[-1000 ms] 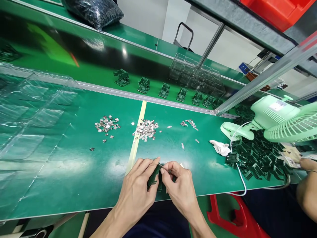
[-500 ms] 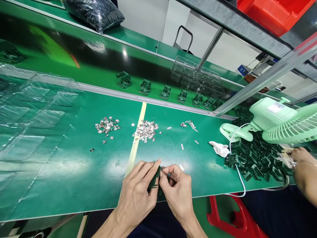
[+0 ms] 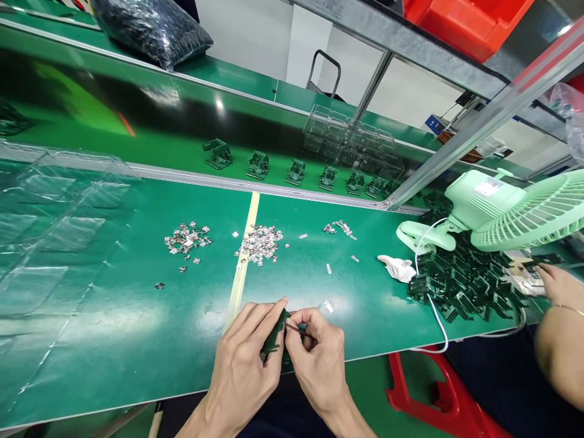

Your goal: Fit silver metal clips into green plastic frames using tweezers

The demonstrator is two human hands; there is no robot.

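At the bench's front edge my left hand [image 3: 246, 350] is closed around a dark green plastic part [image 3: 275, 339], largely covered by the fingers. Right beside it, my right hand [image 3: 318, 350] pinches a thin dark stick-like piece [image 3: 295, 328], its tip against the green part; its exact kind is unclear. Beyond the hands lies a heap of small shiny metal pieces [image 3: 262, 243] across a yellow tape strip [image 3: 237, 286]. A second heap of metal pieces [image 3: 187, 238] is to its left. A flat metal strip [image 3: 328, 306] rests just past my right hand.
A light green fan [image 3: 486, 201] stands at right behind a pile of dark green parts [image 3: 460, 277], with a white cable [image 3: 438, 322] and crumpled white cloth [image 3: 396, 268]. A co-worker's hand [image 3: 559, 283] is at far right. Clear plastic trays [image 3: 59, 225] lie left.
The view has shifted slightly, moving the scene left. The thin dark piece now shows between my right fingers. The co-worker's hand has changed position at the pile.
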